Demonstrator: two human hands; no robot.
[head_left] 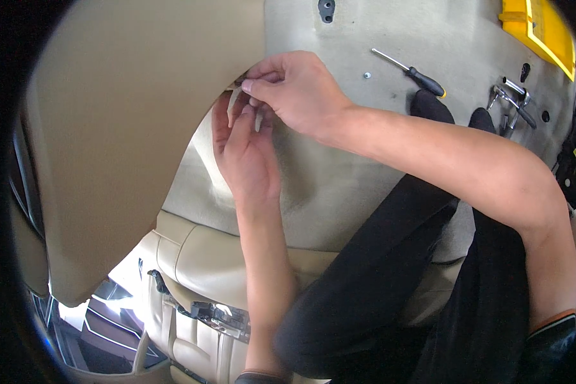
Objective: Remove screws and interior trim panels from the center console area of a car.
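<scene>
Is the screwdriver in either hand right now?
No, the screwdriver lies on the carpet, apart from both hands at the beige panel.

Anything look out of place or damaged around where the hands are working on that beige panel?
No damage shows. The left hand and right hand pinch a small pale clip at the beige panel edge. A screwdriver, a loose washer and metal tools lie scattered on the carpet.

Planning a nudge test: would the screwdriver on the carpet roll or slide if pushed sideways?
The screwdriver would probably roll: its shaft and dark handle look round. The fuzzy grey carpet it lies flat on would likely damp that and resist sliding. It looks slim, so probably light and stiff.
</scene>
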